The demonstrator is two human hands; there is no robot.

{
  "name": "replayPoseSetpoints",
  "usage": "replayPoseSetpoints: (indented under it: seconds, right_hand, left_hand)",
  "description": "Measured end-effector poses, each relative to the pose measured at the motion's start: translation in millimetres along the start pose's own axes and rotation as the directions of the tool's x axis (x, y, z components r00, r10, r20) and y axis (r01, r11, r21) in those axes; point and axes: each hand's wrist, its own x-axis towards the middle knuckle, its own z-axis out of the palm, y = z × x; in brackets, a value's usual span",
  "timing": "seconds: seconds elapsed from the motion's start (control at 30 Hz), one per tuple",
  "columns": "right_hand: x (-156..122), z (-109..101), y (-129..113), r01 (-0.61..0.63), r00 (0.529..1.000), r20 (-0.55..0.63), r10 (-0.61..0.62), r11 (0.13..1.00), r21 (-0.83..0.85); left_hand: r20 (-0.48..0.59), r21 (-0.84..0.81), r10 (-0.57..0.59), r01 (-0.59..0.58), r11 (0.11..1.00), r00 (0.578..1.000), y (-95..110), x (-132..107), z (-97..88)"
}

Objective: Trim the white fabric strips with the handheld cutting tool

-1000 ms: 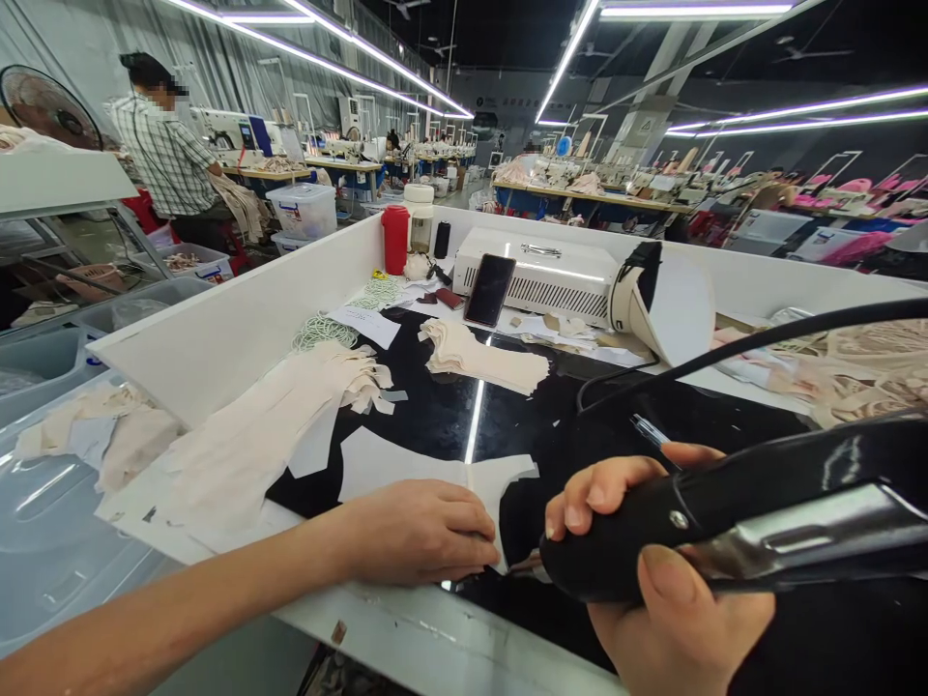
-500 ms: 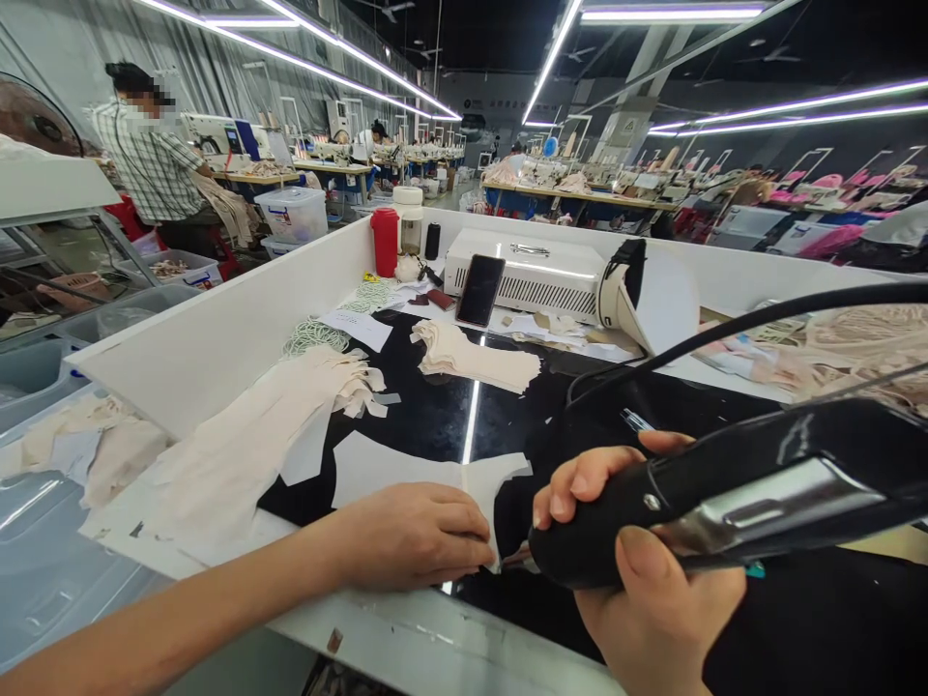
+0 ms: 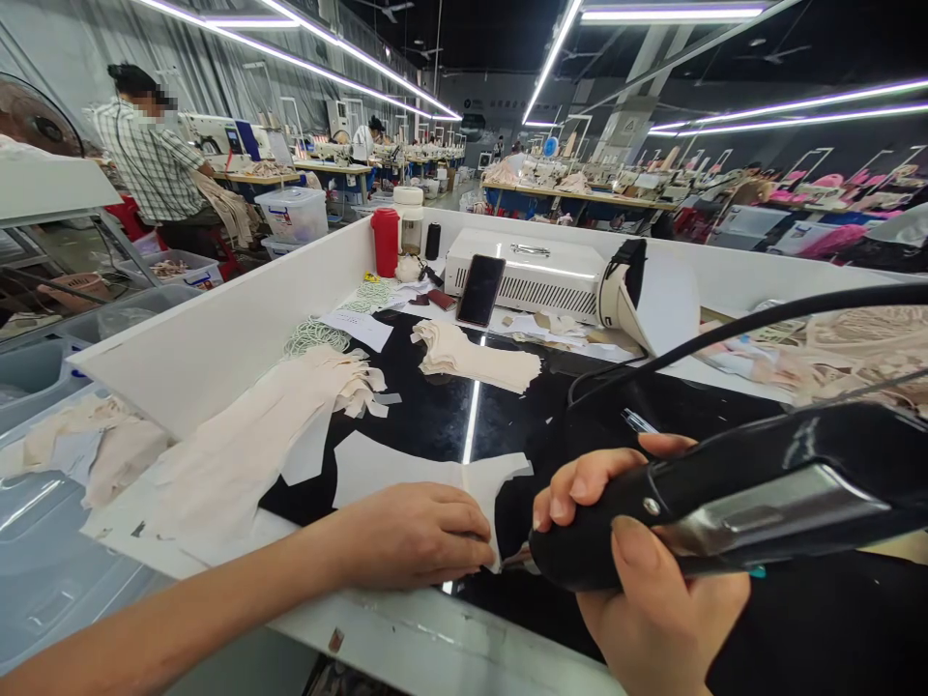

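My right hand (image 3: 652, 570) is wrapped round a black corded hand tool (image 3: 768, 483) with a silver panel on its side. The tool's narrow metal tip (image 3: 518, 559) points left, close to the right edge of a white cut fabric piece (image 3: 406, 471); whether they touch I cannot make out. My left hand (image 3: 424, 536) lies on the near part of this piece, fingers together and bent at its right corner, the thumb hidden. The piece is flat on a shiny black tabletop (image 3: 427, 425). Beyond it lies a small stack of cream fabric pieces (image 3: 478, 358).
A larger cream fabric pile (image 3: 253, 425) covers the table's left side. Toward the back stand a phone (image 3: 480, 290), a white vented machine (image 3: 529, 266) and a red bottle (image 3: 385, 242). The tool's black cable (image 3: 725, 333) arcs over the right side. A person (image 3: 149, 155) stands far left.
The tool and my right hand have shifted very slightly, with a little more of the metal tip showing beside the fabric edge. My left hand and the fabric have stayed in place.
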Motion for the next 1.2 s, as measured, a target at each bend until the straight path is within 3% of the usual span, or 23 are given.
replayPoseSetpoints:
  seconds: [0.43, 0.9, 1.2]
  right_hand:
    - [-1, 4, -1, -0.007, 1.000, 0.006, 0.007, 0.999, 0.033]
    - [-5, 5, -1, -0.019, 1.000, -0.020, 0.020, 0.999, 0.027]
    - [-10, 3, -9, -0.061, 0.998, 0.007, 0.060, 0.997, 0.038]
  left_hand:
    - [0.034, 0.027, -0.007, 0.006, 1.000, 0.999, -1, 0, 0.6]
    - [-0.009, -0.007, -0.006, 0.006, 1.000, 1.000, -3, -4, 0.9]
    - [0.010, -0.009, 0.002, -0.002, 1.000, 1.000, 5, -5, -4.2]
